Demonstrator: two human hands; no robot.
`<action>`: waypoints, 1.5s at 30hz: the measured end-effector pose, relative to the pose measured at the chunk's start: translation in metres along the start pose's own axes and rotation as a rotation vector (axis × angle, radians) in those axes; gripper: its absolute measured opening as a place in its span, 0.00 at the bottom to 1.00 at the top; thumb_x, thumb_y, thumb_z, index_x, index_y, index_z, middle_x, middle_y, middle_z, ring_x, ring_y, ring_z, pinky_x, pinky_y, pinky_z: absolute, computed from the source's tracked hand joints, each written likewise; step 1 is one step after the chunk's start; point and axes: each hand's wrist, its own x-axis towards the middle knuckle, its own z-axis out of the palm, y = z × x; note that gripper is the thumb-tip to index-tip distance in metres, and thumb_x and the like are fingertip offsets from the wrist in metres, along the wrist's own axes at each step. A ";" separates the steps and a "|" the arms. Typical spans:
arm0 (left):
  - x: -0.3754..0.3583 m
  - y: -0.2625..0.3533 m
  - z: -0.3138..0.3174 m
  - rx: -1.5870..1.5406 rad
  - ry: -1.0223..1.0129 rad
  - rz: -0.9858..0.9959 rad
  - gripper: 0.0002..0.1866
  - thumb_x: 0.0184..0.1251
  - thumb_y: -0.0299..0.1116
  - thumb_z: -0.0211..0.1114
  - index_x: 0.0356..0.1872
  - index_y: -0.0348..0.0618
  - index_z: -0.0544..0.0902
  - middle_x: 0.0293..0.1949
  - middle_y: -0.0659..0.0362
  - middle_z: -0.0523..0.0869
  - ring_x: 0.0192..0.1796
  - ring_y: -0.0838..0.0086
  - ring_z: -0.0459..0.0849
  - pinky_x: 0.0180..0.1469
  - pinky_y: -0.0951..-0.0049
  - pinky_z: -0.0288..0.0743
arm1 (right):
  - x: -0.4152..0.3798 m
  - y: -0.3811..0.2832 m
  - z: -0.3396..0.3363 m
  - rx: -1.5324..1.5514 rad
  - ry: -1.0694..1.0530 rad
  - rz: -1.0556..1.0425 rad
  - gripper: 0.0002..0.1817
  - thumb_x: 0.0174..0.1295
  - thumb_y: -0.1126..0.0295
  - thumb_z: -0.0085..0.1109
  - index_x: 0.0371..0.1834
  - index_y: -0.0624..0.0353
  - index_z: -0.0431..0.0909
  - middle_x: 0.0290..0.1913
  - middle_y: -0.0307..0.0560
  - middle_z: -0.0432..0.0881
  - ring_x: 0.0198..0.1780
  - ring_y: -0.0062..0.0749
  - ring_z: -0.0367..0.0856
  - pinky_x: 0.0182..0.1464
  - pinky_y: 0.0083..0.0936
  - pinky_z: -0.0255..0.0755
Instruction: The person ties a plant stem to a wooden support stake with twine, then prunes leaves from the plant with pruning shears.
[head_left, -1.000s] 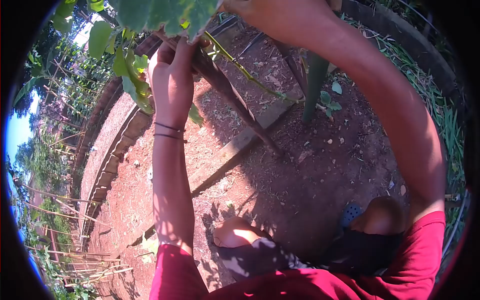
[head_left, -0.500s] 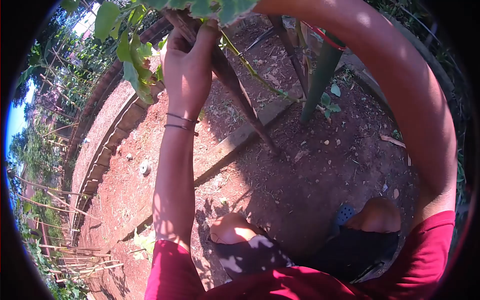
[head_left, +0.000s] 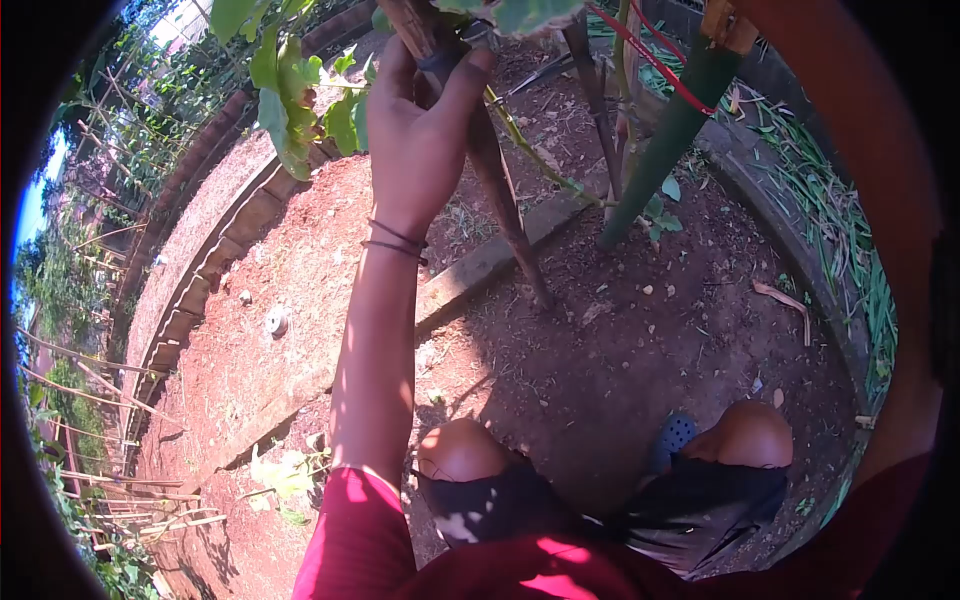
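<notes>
My left hand (head_left: 422, 150) is closed around a slanting wooden stake (head_left: 505, 200), whose lower end meets the soil. A dark band (head_left: 440, 62) circles the stake beside my thumb. Green leaves (head_left: 285, 110) hang left of this hand, and another leaf covers part of the view at the top. A thin green stem (head_left: 530, 150) runs behind the stake. My right arm (head_left: 880, 180) reaches up along the right side; its hand is outside the picture. Nearer that arm stands a thick green post (head_left: 660, 150) with a red string (head_left: 640, 50) around it.
A concrete edging strip (head_left: 465, 285) crosses the soil. A curved border (head_left: 790, 220) with cut grass (head_left: 830, 200) lies at right. Thin sticks (head_left: 150, 500) stand at lower left. My knees (head_left: 745, 435) and a blue clog (head_left: 675, 440) are below.
The view has shifted, showing more of the green post's top and the grass at right. My left hand appears lower and further right, still around the stake. My right arm has swung outward.
</notes>
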 end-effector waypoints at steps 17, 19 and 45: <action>0.030 -0.020 -0.020 -0.215 -0.300 -0.191 0.16 0.67 0.43 0.73 0.43 0.40 0.85 0.31 0.66 0.86 0.35 0.80 0.82 0.43 0.74 0.78 | -0.007 0.067 -0.187 -0.207 0.359 -0.026 0.12 0.62 0.60 0.65 0.37 0.57 0.83 0.34 0.46 0.87 0.35 0.33 0.88 0.36 0.30 0.80; 0.029 -0.017 -0.018 -0.208 -0.483 -0.379 0.19 0.67 0.48 0.73 0.42 0.41 0.82 0.28 0.66 0.85 0.32 0.76 0.84 0.40 0.70 0.82 | -0.007 0.077 -0.239 -0.284 0.382 -0.005 0.12 0.63 0.60 0.65 0.38 0.57 0.84 0.35 0.46 0.87 0.36 0.33 0.88 0.37 0.29 0.80; 0.001 -0.010 -0.013 -0.190 -0.353 -0.233 0.16 0.74 0.38 0.65 0.54 0.38 0.86 0.46 0.61 0.91 0.46 0.82 0.85 0.50 0.76 0.78 | 0.060 0.100 -0.317 -0.348 0.722 -0.125 0.31 0.65 0.63 0.69 0.69 0.55 0.67 0.58 0.52 0.76 0.41 0.40 0.86 0.44 0.38 0.79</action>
